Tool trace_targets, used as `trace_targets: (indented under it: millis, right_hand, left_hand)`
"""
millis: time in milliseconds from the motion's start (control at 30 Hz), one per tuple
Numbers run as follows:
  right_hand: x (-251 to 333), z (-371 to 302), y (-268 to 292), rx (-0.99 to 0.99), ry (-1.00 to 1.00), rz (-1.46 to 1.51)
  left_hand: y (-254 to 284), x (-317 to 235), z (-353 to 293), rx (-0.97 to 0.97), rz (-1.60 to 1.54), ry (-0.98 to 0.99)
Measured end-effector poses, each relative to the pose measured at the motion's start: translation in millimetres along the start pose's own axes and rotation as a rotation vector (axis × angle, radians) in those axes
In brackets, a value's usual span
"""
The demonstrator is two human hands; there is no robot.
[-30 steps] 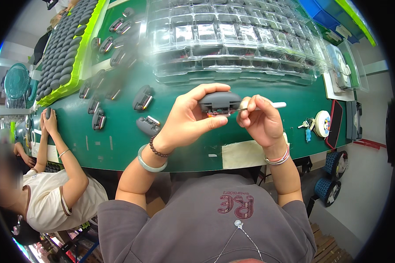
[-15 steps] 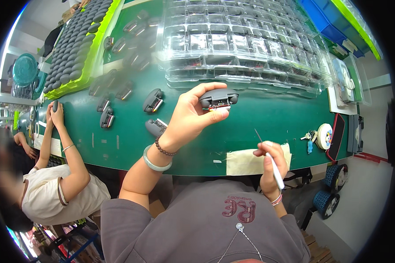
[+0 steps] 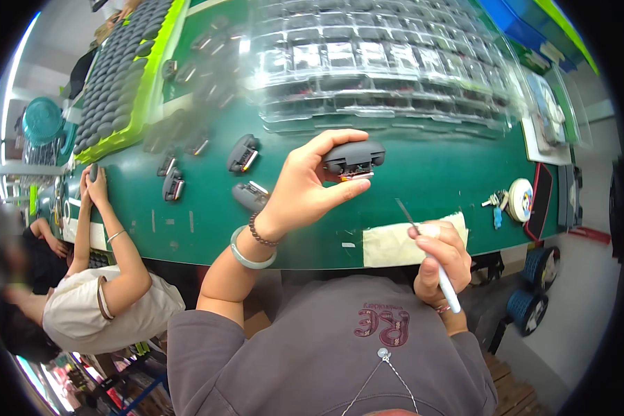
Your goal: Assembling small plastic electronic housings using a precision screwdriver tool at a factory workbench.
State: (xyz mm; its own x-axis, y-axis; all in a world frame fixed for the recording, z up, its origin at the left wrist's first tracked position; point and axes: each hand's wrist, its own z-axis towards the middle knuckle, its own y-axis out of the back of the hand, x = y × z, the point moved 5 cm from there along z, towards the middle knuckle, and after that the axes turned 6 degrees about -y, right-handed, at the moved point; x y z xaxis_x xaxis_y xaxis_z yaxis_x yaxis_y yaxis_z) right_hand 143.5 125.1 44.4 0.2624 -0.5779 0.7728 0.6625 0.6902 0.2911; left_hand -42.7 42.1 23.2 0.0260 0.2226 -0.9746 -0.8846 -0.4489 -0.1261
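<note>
My left hand (image 3: 295, 191) grips a dark grey rounded plastic housing (image 3: 354, 154) above the bench, fingers over its top and thumb beneath. Its open side shows a slot with small electronic parts, and reddish and white bits show near the thumb. Lower right, my right hand (image 3: 446, 258) is closed around a slim white-handled tool (image 3: 449, 290) whose thin dark tip points up and to the left, apart from the housing. Under that hand lies a pale yellow cloth (image 3: 388, 246). Similar grey housings (image 3: 243, 153) rest on the bench left of my left hand.
Stacked clear plastic trays (image 3: 367, 90) fill the back of the green bench (image 3: 312, 243). A lime-green tray (image 3: 135, 128) of grey shells stands at back left. Keys (image 3: 496, 201), a round white case (image 3: 520, 200) and a phone (image 3: 538, 201) lie right. A co-worker (image 3: 111, 298) sits left.
The view has shifted slightly. The held housing has turned a little, and its open side faces somewhat more to the right. My right hand has turned slightly with the tool still in it.
</note>
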Motion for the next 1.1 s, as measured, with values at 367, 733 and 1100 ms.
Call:
trace_targets:
  millis: [367, 733, 1100]
  right_hand:
    - [11, 25, -18, -0.006, 0.105, -0.222]
    - [10, 30, -21, -0.017, 0.106, -0.225]
    - [14, 33, -22, -0.009, 0.088, -0.222]
  left_hand:
    - [-11, -3, -3, 0.016, 0.116, -0.128]
    - [-10, -1, -3, 0.002, 0.206, -0.135]
    - [-10, 2, -4, 0.006, 0.190, -0.152]
